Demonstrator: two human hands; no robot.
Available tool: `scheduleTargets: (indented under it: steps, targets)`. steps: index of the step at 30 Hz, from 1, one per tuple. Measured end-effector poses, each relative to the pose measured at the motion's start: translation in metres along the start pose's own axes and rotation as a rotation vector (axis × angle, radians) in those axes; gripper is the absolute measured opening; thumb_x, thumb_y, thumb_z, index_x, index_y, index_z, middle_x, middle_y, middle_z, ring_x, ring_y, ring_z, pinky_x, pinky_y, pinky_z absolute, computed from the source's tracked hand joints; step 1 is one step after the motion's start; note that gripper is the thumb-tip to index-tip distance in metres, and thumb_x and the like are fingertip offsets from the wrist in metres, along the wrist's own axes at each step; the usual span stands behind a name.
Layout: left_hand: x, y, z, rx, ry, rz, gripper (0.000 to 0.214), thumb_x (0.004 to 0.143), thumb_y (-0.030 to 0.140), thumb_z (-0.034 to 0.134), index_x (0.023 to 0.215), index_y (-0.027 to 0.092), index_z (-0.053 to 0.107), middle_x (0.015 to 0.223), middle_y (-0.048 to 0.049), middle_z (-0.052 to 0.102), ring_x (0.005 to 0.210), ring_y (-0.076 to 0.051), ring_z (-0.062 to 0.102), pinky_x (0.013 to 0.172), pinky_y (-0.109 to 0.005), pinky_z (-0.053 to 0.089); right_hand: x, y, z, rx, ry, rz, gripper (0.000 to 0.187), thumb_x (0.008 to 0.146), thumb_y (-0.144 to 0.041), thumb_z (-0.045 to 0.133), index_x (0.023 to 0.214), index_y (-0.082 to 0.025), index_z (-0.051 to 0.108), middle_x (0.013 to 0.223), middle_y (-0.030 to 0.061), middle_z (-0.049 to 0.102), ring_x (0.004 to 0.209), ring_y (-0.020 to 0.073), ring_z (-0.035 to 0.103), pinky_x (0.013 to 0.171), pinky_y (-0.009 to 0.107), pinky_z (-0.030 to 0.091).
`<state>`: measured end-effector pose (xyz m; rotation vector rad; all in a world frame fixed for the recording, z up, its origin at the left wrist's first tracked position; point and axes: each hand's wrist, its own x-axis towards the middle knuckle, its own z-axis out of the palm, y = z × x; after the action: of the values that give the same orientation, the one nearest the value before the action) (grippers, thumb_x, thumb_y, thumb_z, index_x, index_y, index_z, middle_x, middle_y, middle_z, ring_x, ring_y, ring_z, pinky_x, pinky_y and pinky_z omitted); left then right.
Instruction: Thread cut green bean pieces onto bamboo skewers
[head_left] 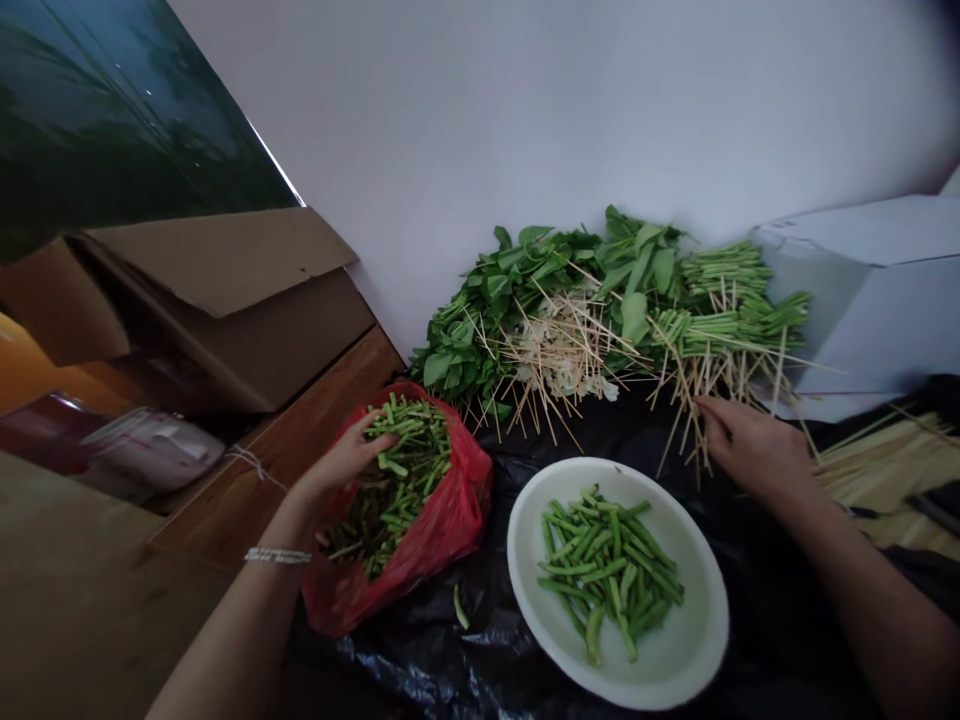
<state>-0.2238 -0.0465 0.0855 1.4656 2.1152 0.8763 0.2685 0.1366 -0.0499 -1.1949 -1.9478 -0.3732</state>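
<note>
Head view: hands well apart, any grip impossible to tell. Left hand (341, 460) in cut green beans (397, 490) heaped in a red plastic bag (450, 530); right hand (757, 450) against loose bamboo skewers (701, 440). Between the hands, a white plate (679, 650) with a smaller batch of beans (607, 575). Beyond both hands, leafy greens (517, 290) and bundled green stems (727, 320) left in a heap, skewers strewn through.

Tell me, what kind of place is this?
Probably a spot where food gets prepared by hand, perhaps in a home or small kitchen. Chopped green stalks sit on a white plate and in a red plastic bag, and leafy greens lie with thin wooden skewers on a black plastic sheet.
</note>
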Motion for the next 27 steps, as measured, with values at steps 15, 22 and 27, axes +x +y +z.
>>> scheduleTargets:
  steps: [15, 22, 27]
  targets:
    - [-0.051, 0.123, 0.098, -0.056, -0.463, 0.208, 0.045, 0.078, 0.040, 0.065, 0.119, 0.022, 0.057, 0.101, -0.0039, 0.069, 0.093, -0.022, 0.064, 0.082, -0.032, 0.054, 0.007, -0.005, -0.008, 0.042, -0.068, 0.050, 0.032, 0.093, -0.022, 0.043, 0.114, -0.019, 0.067, 0.105, 0.0065, 0.073, 0.089, 0.0197, 0.069, 0.073, 0.028, 0.050]
    - [-0.065, 0.144, 0.194, 0.083, -0.663, 0.465, 0.052, 0.073, 0.030, 0.071, 0.124, 0.026, 0.061, 0.117, -0.0081, 0.065, 0.110, -0.028, 0.058, 0.101, -0.043, 0.043, 0.011, -0.006, -0.012, 0.071, -0.073, 0.108, 0.032, 0.094, -0.022, 0.042, 0.114, -0.021, 0.067, 0.106, 0.0069, 0.073, 0.092, 0.0210, 0.068, 0.079, 0.030, 0.050]
    - [-0.069, 0.127, 0.186, 0.004, -0.696, 0.345, 0.060, 0.075, 0.030, 0.069, 0.133, 0.030, 0.056, 0.130, -0.0078, 0.060, 0.107, -0.025, 0.061, 0.093, -0.040, 0.050, 0.016, -0.004, -0.023, 0.177, -0.022, 0.121, 0.031, 0.094, -0.024, 0.042, 0.112, -0.021, 0.067, 0.107, 0.0080, 0.072, 0.095, 0.0224, 0.068, 0.084, 0.034, 0.050]
